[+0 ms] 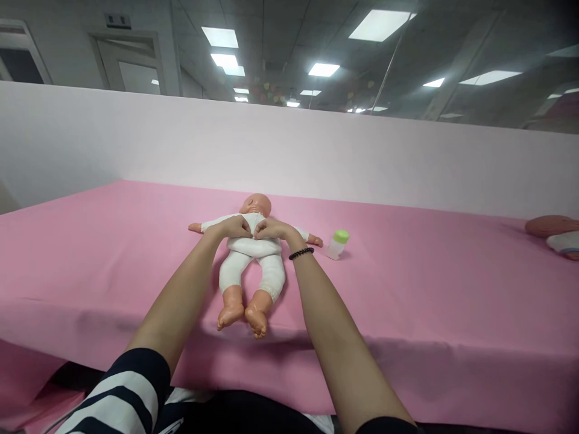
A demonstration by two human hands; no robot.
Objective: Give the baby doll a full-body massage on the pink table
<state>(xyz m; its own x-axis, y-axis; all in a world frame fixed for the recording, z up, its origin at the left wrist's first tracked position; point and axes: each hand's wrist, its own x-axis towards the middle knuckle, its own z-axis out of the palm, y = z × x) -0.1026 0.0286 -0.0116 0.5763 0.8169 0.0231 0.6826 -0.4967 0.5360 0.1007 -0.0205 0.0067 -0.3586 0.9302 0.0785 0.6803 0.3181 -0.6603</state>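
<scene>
A baby doll [231, 304] lies on its back, head away from me and feet toward me, its arms spread to the sides. It wears a white top [254, 224] and white trousers [272, 274]. My left hand [236, 226] and my right hand [272, 229] meet over the doll's chest, fingertips pinched on the front of the top. The small spot between the fingertips is too fine to make out. To the right of the doll's hand stands a small clear bottle [335, 248] with a green cap, apart from my right wrist.
A pink sheet [429, 283] covers the wide table and hangs over its near edge. Behind it runs a low white wall [289, 147] with glass above. At the far right edge, part of another doll [549, 226] shows.
</scene>
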